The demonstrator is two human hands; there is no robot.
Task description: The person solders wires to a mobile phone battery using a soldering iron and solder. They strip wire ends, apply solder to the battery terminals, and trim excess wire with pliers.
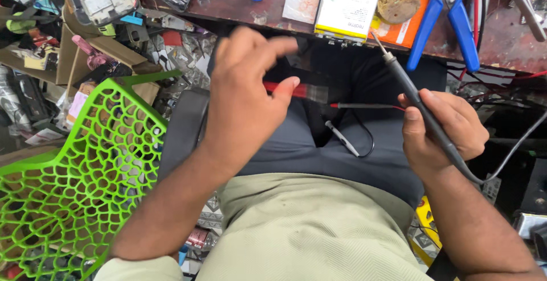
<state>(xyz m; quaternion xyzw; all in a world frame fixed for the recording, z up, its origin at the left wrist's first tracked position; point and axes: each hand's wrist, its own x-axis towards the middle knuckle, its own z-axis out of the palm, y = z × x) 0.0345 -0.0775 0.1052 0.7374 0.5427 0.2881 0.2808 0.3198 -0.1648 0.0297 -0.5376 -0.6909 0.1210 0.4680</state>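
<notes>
The person sits at the workbench edge (pixel 501 58), and both hands hover over the lap just below it. The right hand (pixel 441 130) is curled shut around a black test probe (pixel 416 101), gripping its shaft so the metal tip points up toward the bench edge, close under a white battery pack (pixel 348 4) lying there; the probe's black lead trails off behind the wrist. The left hand (pixel 245 96) is held up nearer the bench's left end, fingers bent and thumb pressed in toward them, pinching the end of a red test probe (pixel 285 89) whose body runs toward the right hand, with a thin red-tipped lead beyond it. On the bench, right of the battery pack, lie an orange packet (pixel 407 27) with a round brown puck on it and blue-handled pliers (pixel 450 21). Left of the bench and below it stands a bright green lattice chair (pixel 74 167).
</notes>
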